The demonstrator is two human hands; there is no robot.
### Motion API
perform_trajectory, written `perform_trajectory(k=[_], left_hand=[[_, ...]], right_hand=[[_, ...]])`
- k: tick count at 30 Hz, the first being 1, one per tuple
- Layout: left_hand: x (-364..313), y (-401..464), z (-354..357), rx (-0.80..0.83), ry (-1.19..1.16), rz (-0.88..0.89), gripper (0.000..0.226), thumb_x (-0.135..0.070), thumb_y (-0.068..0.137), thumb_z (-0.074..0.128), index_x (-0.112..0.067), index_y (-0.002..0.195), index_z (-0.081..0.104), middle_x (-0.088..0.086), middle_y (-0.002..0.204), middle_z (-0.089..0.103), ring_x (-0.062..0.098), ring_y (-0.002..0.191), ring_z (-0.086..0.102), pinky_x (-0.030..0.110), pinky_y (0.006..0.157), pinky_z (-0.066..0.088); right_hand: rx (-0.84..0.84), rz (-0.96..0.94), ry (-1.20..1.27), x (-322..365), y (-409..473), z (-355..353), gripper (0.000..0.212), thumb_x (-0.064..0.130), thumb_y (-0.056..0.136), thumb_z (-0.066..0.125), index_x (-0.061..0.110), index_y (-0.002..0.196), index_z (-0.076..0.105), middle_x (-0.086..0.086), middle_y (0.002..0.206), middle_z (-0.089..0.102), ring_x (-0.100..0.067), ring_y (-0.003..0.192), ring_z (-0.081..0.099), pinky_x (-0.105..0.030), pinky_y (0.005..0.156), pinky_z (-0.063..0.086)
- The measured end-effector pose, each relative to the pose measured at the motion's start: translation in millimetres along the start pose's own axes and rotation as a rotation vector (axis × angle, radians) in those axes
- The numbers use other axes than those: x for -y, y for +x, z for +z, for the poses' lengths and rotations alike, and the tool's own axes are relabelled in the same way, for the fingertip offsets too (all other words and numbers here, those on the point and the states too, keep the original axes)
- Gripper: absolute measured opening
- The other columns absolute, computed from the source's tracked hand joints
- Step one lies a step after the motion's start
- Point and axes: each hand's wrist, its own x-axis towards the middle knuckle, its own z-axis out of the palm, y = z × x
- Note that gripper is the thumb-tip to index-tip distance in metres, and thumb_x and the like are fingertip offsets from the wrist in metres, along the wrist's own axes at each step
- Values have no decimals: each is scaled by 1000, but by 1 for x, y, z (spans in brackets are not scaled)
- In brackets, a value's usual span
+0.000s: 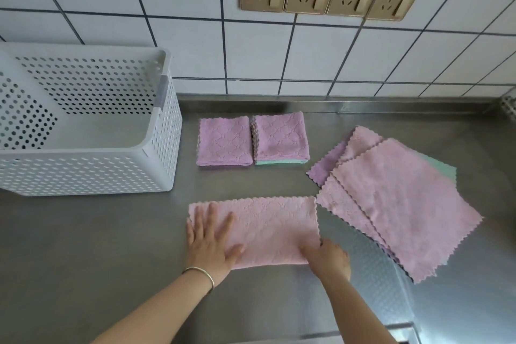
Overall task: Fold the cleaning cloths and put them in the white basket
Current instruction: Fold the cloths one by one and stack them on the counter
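So far nothing seems to lie in the white perforated plastic basket (164, 126), up and left of the hands. The left hand (210, 240) presses flat, fingers spread, on a half-folded pink microfibre cloth (268, 226); the right hand (329, 258) pinches its near right corner. Beyond the hands sit two folded cloth stacks (252, 141), not yet in the basket. Right of the hands, a pile of unfolded pink cloths (399, 204) waits.
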Motion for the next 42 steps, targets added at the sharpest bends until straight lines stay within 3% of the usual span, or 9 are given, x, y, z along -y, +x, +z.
perform_trajectory(k=[4,7,10,16,21,25,30,38,42], left_hand=[[-19,0,-28,-73,-161,23,79,-66,71,31,-22,135,47,12,147,40,33,138,21,47,114,8],[-44,-2,-66,-19,-680,39,61,-50,87,45,-20,139,37,-1,147,36,18,138,30,28,114,23],[-59,1,-97,35,-1075,-97,11,-38,88,53,-29,88,59,-4,89,62,18,93,52,19,77,39],[-39,19,-105,52,-957,-298,31,-23,94,43,-4,76,59,26,87,61,32,81,53,31,68,34],[-7,18,-86,87,-1110,-437,33,-18,93,42,-13,60,44,9,66,42,23,60,40,25,55,30],[14,18,-79,151,-1051,-414,19,-18,95,39,-8,88,54,13,85,54,23,84,48,30,75,38],[24,16,-69,220,-977,-410,50,-18,98,34,-12,146,23,16,144,41,31,127,45,32,102,36],[30,20,-59,191,-795,-418,47,-23,98,33,-17,144,27,21,132,51,34,117,52,30,92,41],[29,18,-57,110,-725,-429,33,-22,95,39,-8,125,44,22,116,60,37,104,57,34,81,44]], right_hand=[[-247,-186,165,11,-17,1,23,13,78,55,9,100,59,-7,103,59,-28,95,55,-30,68,42],[-539,-547,132,28,-38,4,18,1,60,64,9,74,56,-4,73,58,-29,65,57,-28,47,35],[-711,-840,75,47,-57,9,5,11,57,49,11,61,51,-2,60,51,-26,54,50,-30,44,38],[-631,-1239,-44,64,-70,30,23,11,60,58,19,78,46,0,79,54,-20,71,40,-26,60,25],[-464,-1125,-194,57,-64,54,71,16,53,53,14,123,46,-3,130,56,-19,110,46,-29,83,51],[-308,-1017,-379,50,-54,68,101,17,37,76,15,133,42,-2,134,57,-17,123,37,-33,89,54],[-250,-991,-430,47,-52,76,104,15,32,78,14,130,42,1,131,59,-14,124,37,-35,85,55],[-265,-1005,-451,48,-53,80,100,15,33,78,12,127,43,0,129,61,-16,123,39,-37,84,55],[-241,-1033,-451,46,-51,79,89,23,30,76,14,118,64,1,126,63,-16,115,60,-29,83,56]])
